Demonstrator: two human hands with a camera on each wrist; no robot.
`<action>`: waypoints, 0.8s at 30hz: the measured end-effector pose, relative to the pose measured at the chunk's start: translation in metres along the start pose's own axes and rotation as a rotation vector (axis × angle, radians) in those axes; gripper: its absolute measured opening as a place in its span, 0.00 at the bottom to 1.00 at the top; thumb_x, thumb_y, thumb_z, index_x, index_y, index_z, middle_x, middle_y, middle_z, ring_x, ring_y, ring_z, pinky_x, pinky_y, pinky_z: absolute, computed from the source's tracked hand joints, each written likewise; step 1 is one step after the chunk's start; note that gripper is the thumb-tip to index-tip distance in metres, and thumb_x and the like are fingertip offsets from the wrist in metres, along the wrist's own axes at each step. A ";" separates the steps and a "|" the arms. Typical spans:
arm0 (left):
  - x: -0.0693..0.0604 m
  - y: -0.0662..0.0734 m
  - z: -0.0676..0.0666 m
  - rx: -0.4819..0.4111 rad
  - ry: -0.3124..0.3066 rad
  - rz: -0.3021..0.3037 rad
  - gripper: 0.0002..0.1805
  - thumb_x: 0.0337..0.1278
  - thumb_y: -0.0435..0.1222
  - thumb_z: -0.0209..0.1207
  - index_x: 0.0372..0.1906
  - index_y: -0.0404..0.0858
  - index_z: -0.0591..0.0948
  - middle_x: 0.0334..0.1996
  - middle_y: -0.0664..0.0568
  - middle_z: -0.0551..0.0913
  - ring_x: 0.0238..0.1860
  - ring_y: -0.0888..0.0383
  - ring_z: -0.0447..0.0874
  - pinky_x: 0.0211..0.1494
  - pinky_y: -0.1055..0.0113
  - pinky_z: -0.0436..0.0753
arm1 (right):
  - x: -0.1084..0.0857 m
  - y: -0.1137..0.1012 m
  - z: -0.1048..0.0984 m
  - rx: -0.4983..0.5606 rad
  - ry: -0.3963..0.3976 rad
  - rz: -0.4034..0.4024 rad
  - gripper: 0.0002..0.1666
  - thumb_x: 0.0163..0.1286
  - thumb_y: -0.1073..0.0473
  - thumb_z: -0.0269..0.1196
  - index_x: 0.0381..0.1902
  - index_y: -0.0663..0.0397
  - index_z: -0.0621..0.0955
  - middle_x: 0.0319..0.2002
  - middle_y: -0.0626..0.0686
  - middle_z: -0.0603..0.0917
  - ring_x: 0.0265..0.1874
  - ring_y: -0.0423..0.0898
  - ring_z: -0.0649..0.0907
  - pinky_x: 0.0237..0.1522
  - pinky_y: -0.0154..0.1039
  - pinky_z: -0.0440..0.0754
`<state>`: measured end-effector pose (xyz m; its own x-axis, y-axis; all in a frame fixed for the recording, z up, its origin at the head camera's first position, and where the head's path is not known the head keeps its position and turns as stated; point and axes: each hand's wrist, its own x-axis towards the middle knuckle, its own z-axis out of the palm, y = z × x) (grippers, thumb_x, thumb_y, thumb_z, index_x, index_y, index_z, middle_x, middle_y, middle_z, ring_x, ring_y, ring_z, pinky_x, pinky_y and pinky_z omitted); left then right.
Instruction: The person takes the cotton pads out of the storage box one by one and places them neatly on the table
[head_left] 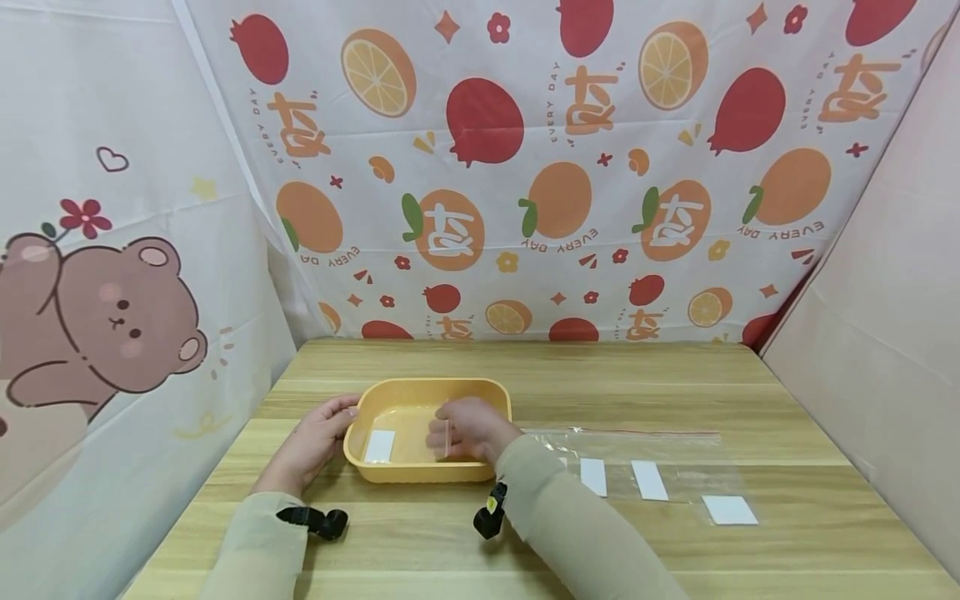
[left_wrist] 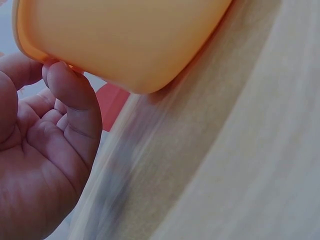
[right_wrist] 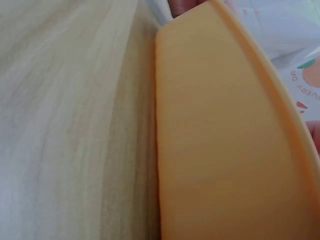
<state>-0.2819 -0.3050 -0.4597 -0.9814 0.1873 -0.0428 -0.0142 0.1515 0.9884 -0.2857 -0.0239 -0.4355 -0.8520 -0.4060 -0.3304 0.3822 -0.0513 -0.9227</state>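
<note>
A yellow plastic basin (head_left: 427, 473) stands on the table. My left hand (head_left: 321, 437) grips its left end; in the left wrist view the thumb and fingers (left_wrist: 75, 100) pinch the basin's rim (left_wrist: 30, 47). Reaching over the front wall, my right hand (head_left: 472, 429) is inside the basin with its fingers bent. The edge of a clear zip bag (head_left: 448, 440) crosses in front of these fingers, which seem to hold it. A white label (head_left: 379, 447) shows at the basin's left inside. The right wrist view shows mostly the basin's outer wall (right_wrist: 220, 130).
Several clear zip bags (head_left: 690, 467) with white labels lie overlapping to the right of the basin, partly behind the right sleeve (head_left: 570, 508). Behind the wooden table (head_left: 525, 358) hangs a fruit-print cloth (head_left: 517, 208). Pale cloth walls stand at both sides.
</note>
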 end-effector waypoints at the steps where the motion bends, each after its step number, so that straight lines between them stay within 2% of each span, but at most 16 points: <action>1: 0.000 0.000 0.000 -0.001 0.000 0.000 0.27 0.81 0.39 0.46 0.72 0.25 0.63 0.66 0.29 0.68 0.53 0.56 0.79 0.50 0.64 0.84 | 0.001 0.001 0.001 -0.012 -0.011 -0.001 0.28 0.76 0.63 0.54 0.69 0.73 0.66 0.52 0.63 0.81 0.46 0.58 0.86 0.41 0.51 0.87; 6: 0.000 0.001 0.001 -0.004 0.000 -0.002 0.27 0.81 0.39 0.46 0.73 0.25 0.62 0.66 0.30 0.68 0.53 0.57 0.79 0.50 0.65 0.83 | 0.004 0.004 0.005 -0.045 -0.066 -0.007 0.31 0.80 0.62 0.49 0.73 0.75 0.59 0.60 0.70 0.77 0.48 0.61 0.86 0.42 0.49 0.87; 11: 0.000 0.000 -0.001 0.004 0.003 -0.003 0.28 0.82 0.40 0.46 0.73 0.25 0.62 0.68 0.30 0.66 0.55 0.57 0.78 0.52 0.66 0.83 | 0.005 0.004 0.007 -0.033 -0.078 -0.001 0.31 0.83 0.63 0.45 0.77 0.70 0.56 0.63 0.72 0.74 0.50 0.62 0.85 0.40 0.47 0.88; 14: 0.000 0.000 -0.001 0.002 0.004 -0.002 0.28 0.82 0.40 0.45 0.73 0.25 0.62 0.68 0.29 0.65 0.57 0.57 0.77 0.53 0.66 0.82 | 0.006 0.003 0.008 -0.013 -0.072 0.001 0.29 0.82 0.65 0.44 0.76 0.69 0.58 0.62 0.72 0.76 0.50 0.62 0.85 0.40 0.46 0.88; 20: -0.001 0.002 0.001 -0.006 -0.002 0.005 0.28 0.82 0.39 0.45 0.74 0.24 0.61 0.68 0.28 0.65 0.56 0.55 0.78 0.52 0.64 0.83 | 0.009 0.001 0.010 0.090 -0.057 0.006 0.27 0.81 0.68 0.42 0.74 0.71 0.61 0.54 0.68 0.82 0.49 0.59 0.86 0.47 0.49 0.86; 24: -0.001 0.002 0.001 -0.002 -0.006 0.003 0.28 0.82 0.39 0.45 0.73 0.24 0.61 0.68 0.29 0.66 0.53 0.58 0.79 0.52 0.64 0.83 | 0.005 -0.003 0.009 0.120 -0.050 -0.016 0.28 0.78 0.71 0.43 0.73 0.69 0.65 0.51 0.65 0.84 0.46 0.56 0.87 0.46 0.47 0.86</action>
<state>-0.2808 -0.3037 -0.4576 -0.9802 0.1938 -0.0411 -0.0121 0.1487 0.9888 -0.2881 -0.0342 -0.4331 -0.8407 -0.4488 -0.3030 0.4113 -0.1654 -0.8964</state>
